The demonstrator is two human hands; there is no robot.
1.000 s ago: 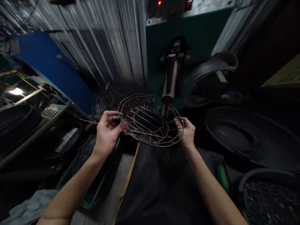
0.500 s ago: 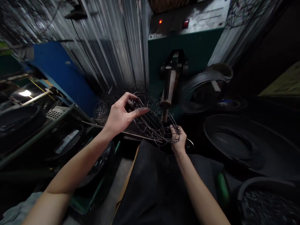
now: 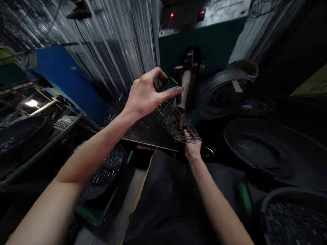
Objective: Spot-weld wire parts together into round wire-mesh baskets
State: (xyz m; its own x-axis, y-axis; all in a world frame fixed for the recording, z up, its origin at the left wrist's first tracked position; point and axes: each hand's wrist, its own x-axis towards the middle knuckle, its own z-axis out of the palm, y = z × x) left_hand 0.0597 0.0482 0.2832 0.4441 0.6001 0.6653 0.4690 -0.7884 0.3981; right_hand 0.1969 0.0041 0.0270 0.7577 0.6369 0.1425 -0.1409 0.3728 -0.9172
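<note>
A round wire grille [image 3: 176, 122] is held steeply tilted, almost edge-on to me. My left hand [image 3: 148, 93] pinches its raised upper rim, fingers curled over the wire. My right hand [image 3: 192, 148] grips its lower rim from below. The grille stands just in front of the brown vertical electrode [image 3: 184, 90] of a green welding machine [image 3: 204, 37], which has a lit red lamp [image 3: 171, 15] on its panel.
A stack of wire grilles [image 3: 107, 172] lies in a green crate at lower left. Large dark round pans [image 3: 258, 149] sit to the right, and a tub of small metal pieces [image 3: 293, 217] at lower right. Coiled wire [image 3: 222, 81] hangs right of the machine. A blue panel [image 3: 61, 78] stands left.
The grille has swung from nearly flat to steeply tilted. My left hand rose up and to the right with the rim, while my right hand stayed low and shifted slightly inward.
</note>
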